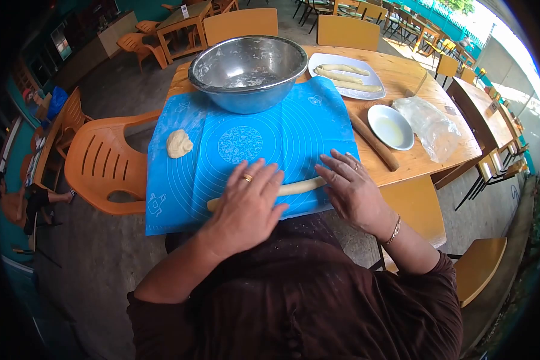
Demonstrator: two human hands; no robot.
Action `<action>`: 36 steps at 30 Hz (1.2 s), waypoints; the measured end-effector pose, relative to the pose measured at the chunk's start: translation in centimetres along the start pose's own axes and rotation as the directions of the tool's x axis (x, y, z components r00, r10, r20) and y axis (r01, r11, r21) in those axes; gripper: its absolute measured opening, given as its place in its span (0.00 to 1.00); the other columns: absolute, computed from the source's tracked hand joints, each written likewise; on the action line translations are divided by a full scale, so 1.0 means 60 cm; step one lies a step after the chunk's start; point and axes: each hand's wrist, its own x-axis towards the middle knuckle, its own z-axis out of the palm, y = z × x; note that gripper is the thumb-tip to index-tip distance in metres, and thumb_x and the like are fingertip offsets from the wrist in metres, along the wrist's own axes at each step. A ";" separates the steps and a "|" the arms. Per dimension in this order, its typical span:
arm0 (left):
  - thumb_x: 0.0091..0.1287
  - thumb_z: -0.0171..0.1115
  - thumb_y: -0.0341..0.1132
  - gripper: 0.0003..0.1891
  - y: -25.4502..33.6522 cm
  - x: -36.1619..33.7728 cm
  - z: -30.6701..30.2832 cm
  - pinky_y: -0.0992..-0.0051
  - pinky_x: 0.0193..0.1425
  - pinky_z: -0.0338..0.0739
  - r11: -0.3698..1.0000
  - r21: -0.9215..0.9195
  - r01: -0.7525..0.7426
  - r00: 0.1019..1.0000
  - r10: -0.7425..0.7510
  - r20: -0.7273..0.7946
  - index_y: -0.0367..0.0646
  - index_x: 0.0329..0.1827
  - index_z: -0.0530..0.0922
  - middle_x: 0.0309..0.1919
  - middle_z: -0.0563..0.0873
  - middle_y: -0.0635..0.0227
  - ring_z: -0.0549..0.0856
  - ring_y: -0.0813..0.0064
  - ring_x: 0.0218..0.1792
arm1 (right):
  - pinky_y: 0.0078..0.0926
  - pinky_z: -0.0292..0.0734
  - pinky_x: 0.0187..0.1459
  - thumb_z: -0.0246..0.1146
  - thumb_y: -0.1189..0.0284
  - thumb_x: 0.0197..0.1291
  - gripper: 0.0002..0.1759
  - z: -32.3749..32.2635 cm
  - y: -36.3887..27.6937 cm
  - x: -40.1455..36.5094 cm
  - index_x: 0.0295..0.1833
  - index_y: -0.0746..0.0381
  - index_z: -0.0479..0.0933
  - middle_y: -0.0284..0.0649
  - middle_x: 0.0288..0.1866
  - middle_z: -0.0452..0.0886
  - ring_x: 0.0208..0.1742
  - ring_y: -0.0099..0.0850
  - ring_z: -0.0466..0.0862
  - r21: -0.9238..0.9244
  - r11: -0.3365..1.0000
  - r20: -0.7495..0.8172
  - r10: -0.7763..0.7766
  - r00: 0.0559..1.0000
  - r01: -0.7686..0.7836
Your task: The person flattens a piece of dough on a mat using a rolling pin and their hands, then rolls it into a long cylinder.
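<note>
A long rope of pale dough (299, 187) lies across the near edge of a blue silicone mat (282, 129). My left hand (247, 201) rests flat on the rope's left part, fingers spread, a ring on one finger. My right hand (351, 187) presses flat on its right end, with a bracelet at the wrist. A small lump of dough (178, 143) sits on the mat's left side, apart from both hands.
A large steel bowl (249, 72) stands at the mat's far edge. Behind it a white plate (366, 75) holds several dough ropes. A wooden rolling pin (373, 140), a small white dish (391, 126) and a plastic bag (432, 124) lie to the right. An orange chair (102, 162) stands left.
</note>
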 end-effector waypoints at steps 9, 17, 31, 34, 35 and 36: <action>0.63 0.69 0.28 0.08 -0.059 -0.029 -0.034 0.60 0.51 0.76 0.976 -0.102 0.192 0.966 -0.170 0.193 0.36 0.42 0.80 0.41 0.82 0.57 0.81 0.57 0.43 | 0.43 0.75 0.59 0.68 0.77 0.58 0.13 -0.011 0.025 0.040 0.50 0.63 0.81 0.45 0.50 0.81 0.57 0.47 0.80 0.188 0.981 0.091 0.024 0.996 -0.041; 0.63 0.67 0.25 0.07 -0.123 0.079 -0.069 0.59 0.47 0.77 0.964 -0.143 0.222 0.974 -0.213 0.079 0.35 0.42 0.79 0.40 0.83 0.54 0.83 0.56 0.43 | 0.40 0.79 0.51 0.66 0.82 0.57 0.11 -0.006 0.079 0.150 0.47 0.65 0.81 0.46 0.44 0.81 0.48 0.47 0.82 0.137 0.990 -0.119 -0.005 0.993 0.021; 0.78 0.35 0.62 0.42 -0.096 0.214 0.064 0.60 0.81 0.55 0.916 -0.254 0.310 0.945 -0.269 0.184 0.28 0.76 0.62 0.76 0.63 0.40 0.62 0.49 0.78 | 0.52 0.55 0.79 0.50 0.58 0.71 0.33 0.109 0.114 0.225 0.76 0.64 0.63 0.53 0.79 0.63 0.80 0.55 0.59 -0.182 0.983 0.101 0.003 0.995 0.016; 0.76 0.35 0.65 0.47 -0.096 0.195 0.102 0.55 0.83 0.48 0.958 -0.131 0.256 0.942 -0.217 0.256 0.25 0.79 0.51 0.78 0.55 0.36 0.54 0.45 0.80 | 0.50 0.48 0.81 0.47 0.54 0.72 0.40 0.092 0.081 0.196 0.80 0.68 0.53 0.58 0.82 0.54 0.83 0.53 0.52 -0.220 0.974 0.266 0.115 0.957 -0.056; 0.76 0.35 0.65 0.47 -0.089 0.182 0.101 0.55 0.83 0.48 0.959 -0.135 0.249 0.943 -0.209 0.261 0.25 0.79 0.51 0.78 0.55 0.36 0.54 0.45 0.80 | 0.50 0.46 0.82 0.48 0.53 0.71 0.41 0.093 0.071 0.179 0.80 0.69 0.52 0.59 0.82 0.54 0.83 0.53 0.51 -0.202 0.977 0.201 0.115 0.973 -0.074; 0.76 0.38 0.65 0.48 -0.079 0.167 0.099 0.53 0.83 0.47 0.976 -0.079 0.203 0.953 -0.178 0.246 0.24 0.78 0.51 0.78 0.55 0.35 0.54 0.43 0.80 | 0.49 0.44 0.82 0.50 0.53 0.70 0.43 0.087 0.061 0.162 0.80 0.71 0.51 0.60 0.82 0.53 0.84 0.52 0.50 -0.174 0.982 0.191 0.106 0.976 -0.073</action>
